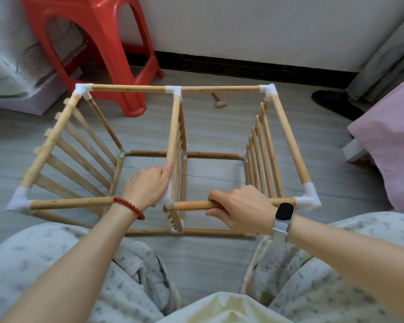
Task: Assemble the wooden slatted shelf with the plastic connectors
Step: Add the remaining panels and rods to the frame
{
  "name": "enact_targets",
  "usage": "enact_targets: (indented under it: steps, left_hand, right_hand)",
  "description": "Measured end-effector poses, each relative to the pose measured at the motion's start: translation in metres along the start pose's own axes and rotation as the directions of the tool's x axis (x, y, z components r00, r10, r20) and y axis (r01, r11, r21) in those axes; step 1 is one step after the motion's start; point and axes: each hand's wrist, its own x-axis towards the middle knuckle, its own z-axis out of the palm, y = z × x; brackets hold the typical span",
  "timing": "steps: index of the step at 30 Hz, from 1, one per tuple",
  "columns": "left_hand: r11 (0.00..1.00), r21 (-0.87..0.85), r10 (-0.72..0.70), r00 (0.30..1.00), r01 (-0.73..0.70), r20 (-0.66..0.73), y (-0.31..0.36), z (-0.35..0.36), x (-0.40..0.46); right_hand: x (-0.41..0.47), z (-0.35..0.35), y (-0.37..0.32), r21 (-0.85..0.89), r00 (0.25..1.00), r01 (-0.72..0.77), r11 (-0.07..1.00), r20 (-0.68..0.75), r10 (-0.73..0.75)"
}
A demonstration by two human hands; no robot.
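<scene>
The wooden shelf frame [219, 89] stands on the floor in front of me, its rods joined by white plastic connectors [309, 198] at the corners. Slatted panels form the left side [79, 150], the middle [177, 141] and the right side [261, 155]. My left hand [149, 185] is closed around the white middle connector [168, 197] on the near top rail. My right hand [240, 209] grips the near right rod [189, 205], whose left end meets that connector.
A red plastic stool [98, 43] stands at the back left. A small wooden mallet [219, 101] lies on the grey floor behind the frame. A pink covered bed edge [387, 141] is at the right, a dark slipper [334, 103] beside it. My knees frame the bottom.
</scene>
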Motion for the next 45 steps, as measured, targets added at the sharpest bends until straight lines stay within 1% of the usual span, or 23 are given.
enact_targets:
  steps: [3,7,13,19,25,29,32,37,42,45]
  left_hand:
    - [1.0,0.011,0.006,0.999,-0.006,0.034,-0.001,0.0,-0.005]
    - [1.0,-0.006,-0.009,1.0,0.009,0.008,0.0,0.001,-0.005]
    - [0.997,-0.073,-0.006,0.999,0.01,0.054,-0.002,0.0,-0.006]
    - [0.998,-0.055,-0.007,0.999,0.009,0.036,0.001,0.001,-0.005]
    - [0.998,-0.058,-0.012,0.999,0.014,0.038,0.004,0.001,-0.004]
    - [0.995,-0.093,-0.03,0.997,0.036,0.069,0.002,0.001,-0.004]
    - [0.991,-0.128,-0.032,0.997,0.041,0.076,0.001,0.002,-0.004]
    - [0.992,-0.117,-0.035,0.999,0.039,0.036,0.006,0.005,-0.002]
    - [0.997,-0.067,-0.041,0.999,0.038,-0.035,0.007,0.011,0.0]
    - [0.998,-0.046,-0.049,0.998,0.047,-0.04,0.006,0.012,0.005]
  right_hand:
    - [0.003,-0.002,-0.001,-0.003,0.999,0.022,1.0,-0.034,-0.023]
    - [0.005,0.0,-0.002,-0.02,0.999,0.018,1.0,-0.043,-0.019]
    - [0.007,-0.002,-0.002,-0.036,1.0,0.015,0.999,-0.014,-0.016]
    - [0.01,-0.002,-0.001,-0.042,1.0,-0.012,0.999,0.01,0.013]
    - [0.009,-0.003,0.0,-0.017,1.0,-0.004,1.0,-0.027,0.003]
    - [0.01,-0.004,0.0,-0.038,1.0,0.01,0.999,-0.021,-0.011]
    - [0.012,-0.002,-0.001,-0.023,1.0,0.017,1.0,-0.02,-0.018]
    - [0.019,0.0,-0.004,-0.035,1.0,0.013,0.999,-0.026,-0.014]
    - [0.025,0.0,-0.007,-0.062,1.0,0.027,0.998,0.016,-0.026]
    - [0.029,0.002,-0.003,-0.072,0.999,0.049,0.996,-0.018,-0.05]
